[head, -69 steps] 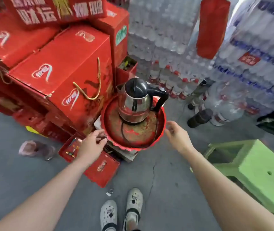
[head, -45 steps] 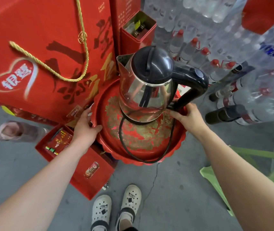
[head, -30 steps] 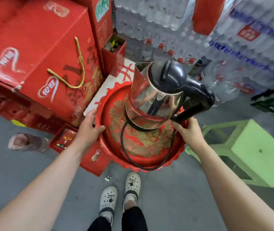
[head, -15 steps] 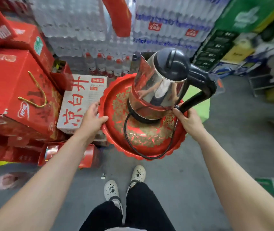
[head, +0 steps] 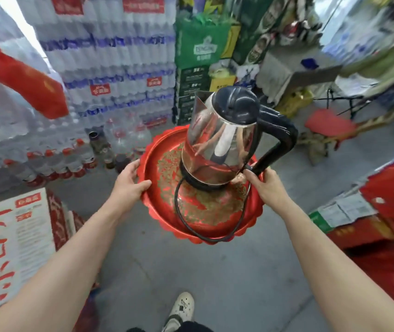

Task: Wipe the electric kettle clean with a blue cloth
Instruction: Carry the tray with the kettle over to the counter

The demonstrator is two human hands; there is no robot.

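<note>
The electric kettle stands upright on a round red tray, and the tray is held in the air above the grey floor by both hands. The left hand grips the tray's left rim: its thumb lies across the top of the rim and its fingers curl round the edge. The right hand grips the right rim the same way, thumb on top; the other fingers go under the tray and are hidden.

The kettle has a shiny steel body, a black lid and a black handle that points to the person's right. The foot of the handle comes down just beside the right thumb, and I cannot tell whether they touch. It sits on a black base toward the far side of the tray. From there a black cord runs in one wide loop over the gold pattern, its near end hanging over the near rim.

Behind the tray rise stacked packs of water bottles, with loose bottles on the floor at their foot and green cartons beside them. A white carton with red characters lies at the left, red boxes at the right. One white shoe shows below.
</note>
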